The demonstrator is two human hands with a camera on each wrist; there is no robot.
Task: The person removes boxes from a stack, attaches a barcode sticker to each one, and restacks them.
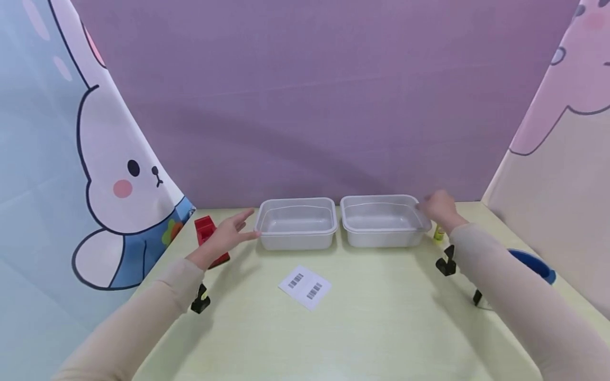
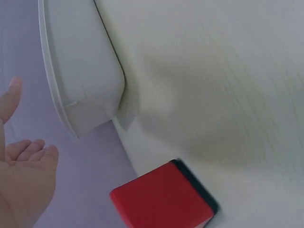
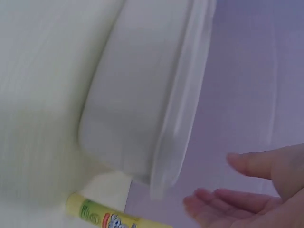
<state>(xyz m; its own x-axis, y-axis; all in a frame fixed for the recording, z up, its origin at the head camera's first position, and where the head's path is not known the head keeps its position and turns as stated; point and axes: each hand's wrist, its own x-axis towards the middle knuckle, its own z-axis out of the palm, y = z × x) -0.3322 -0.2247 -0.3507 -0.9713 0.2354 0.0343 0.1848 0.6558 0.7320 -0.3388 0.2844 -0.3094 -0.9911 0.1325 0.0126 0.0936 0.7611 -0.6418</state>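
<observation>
Two white plastic tubs stand side by side near the back of the table: a left tub (image 1: 297, 241) and a right tub (image 1: 383, 238). My left hand (image 1: 231, 233) is at the left tub's left end, fingers spread and thumb close to the rim. The left wrist view shows this hand (image 2: 28, 175) holding nothing. By the right tub's right end is my right hand (image 1: 440, 207), slightly blurred. In the right wrist view its thumb and fingers (image 3: 209, 206) are apart and nothing is between them. A yellow glue stick (image 3: 109, 213) stands beside that tub, below the hand.
A red object with a dark base (image 2: 164, 199) stands beyond my left wrist. Before the tubs lies a white sheet with two barcodes (image 1: 305, 287). A blue-rimmed container (image 1: 531, 263) is partly hidden by my right sleeve. A purple backdrop (image 1: 305, 106) rises behind the table.
</observation>
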